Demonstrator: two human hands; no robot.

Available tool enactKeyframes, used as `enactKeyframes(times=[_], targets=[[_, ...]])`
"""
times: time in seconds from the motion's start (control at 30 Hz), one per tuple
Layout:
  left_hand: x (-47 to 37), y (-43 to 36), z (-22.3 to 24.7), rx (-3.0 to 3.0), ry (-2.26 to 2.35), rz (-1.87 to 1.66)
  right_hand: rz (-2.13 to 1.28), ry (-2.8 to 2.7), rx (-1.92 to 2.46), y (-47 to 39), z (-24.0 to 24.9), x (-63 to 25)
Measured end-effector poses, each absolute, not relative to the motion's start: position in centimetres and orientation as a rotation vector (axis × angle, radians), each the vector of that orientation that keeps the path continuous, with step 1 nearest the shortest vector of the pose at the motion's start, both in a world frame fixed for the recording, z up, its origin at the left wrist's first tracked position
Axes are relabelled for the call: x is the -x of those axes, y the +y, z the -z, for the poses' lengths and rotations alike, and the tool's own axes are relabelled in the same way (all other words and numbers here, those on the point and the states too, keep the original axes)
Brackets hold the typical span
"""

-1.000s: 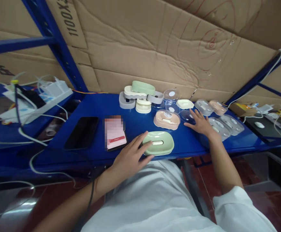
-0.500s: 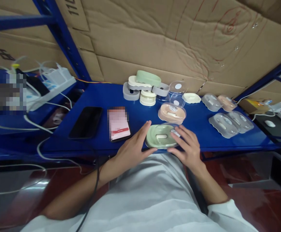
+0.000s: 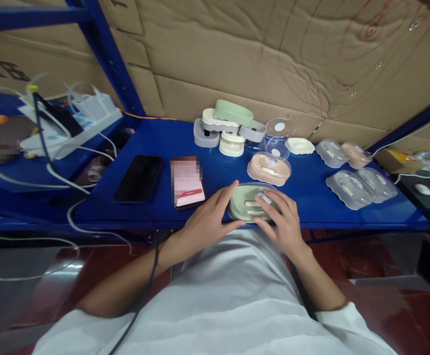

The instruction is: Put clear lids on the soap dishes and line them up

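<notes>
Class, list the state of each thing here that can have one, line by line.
Green dish: under clear lid, full seating unclear
Left hand: spread, at the dish's left end
Right hand: fingers over the lid
Nearby peach dish: lidded
Front grey pair, right: lidded
Rear grey dish: lidded
Cream dish, back: no lid visible
Topmost green piece, back: tilted
Black phone: screen dark
Pinkish-screened phone: lit

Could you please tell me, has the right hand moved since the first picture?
Yes. Judged against the peach box, the right hand has moved left and nearer, from the box's right side to the green dish in front.
</notes>
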State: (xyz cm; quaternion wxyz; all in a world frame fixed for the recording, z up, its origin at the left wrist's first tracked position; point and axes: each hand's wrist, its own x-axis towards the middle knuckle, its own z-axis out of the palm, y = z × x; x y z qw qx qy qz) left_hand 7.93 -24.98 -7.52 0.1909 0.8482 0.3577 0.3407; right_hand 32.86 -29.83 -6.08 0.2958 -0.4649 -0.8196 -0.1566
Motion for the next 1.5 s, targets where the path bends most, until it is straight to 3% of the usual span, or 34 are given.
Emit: enactKeyframes(times=[0.57,0.77,1.37,1.5], targets=[[-8.2,-25.4,7.1,-2.488,1.048,-0.824,0.111,-2.213,1.133,-28.8,6.4,-36.4],[-8.2,-25.4,7.1,-2.536,1.045,-0.818,0.201,-2.276,1.12,-28.7,6.1,-36.6],[-8.3,-25.4,7.0,-2.501,1.033,-0.876,-0.078,-2.246,1.174,-28.8,6.3,-36.7],[-8.2,-25.4,6.8,-2.484,0.982,-0.887,0.021,-2.21,1.157,-28.8,7.1,-36.7]])
